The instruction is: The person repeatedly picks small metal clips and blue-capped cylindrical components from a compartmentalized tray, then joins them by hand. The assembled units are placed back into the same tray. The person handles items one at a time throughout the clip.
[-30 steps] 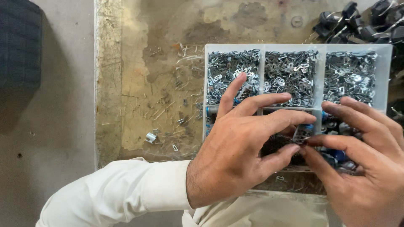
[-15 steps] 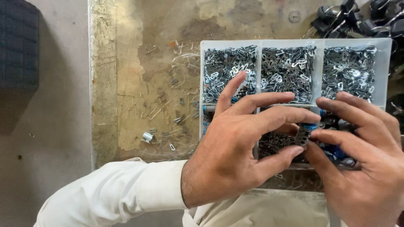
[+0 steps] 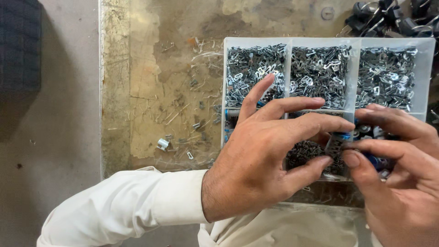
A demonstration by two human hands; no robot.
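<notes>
Hands (image 3: 270, 155) and (image 3: 398, 169) are meeting over a divided parts tray (image 3: 427, 77), fingertips pinching one small dark component (image 3: 334, 145) between them, other fingers spread for clearance.

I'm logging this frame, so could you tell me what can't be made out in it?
- Small part pinched between left hand and right hand: fingers cover it, too small.
- Tray lower compartments: hidden by both hands.
- Black items: cut off by the top edge.
</notes>
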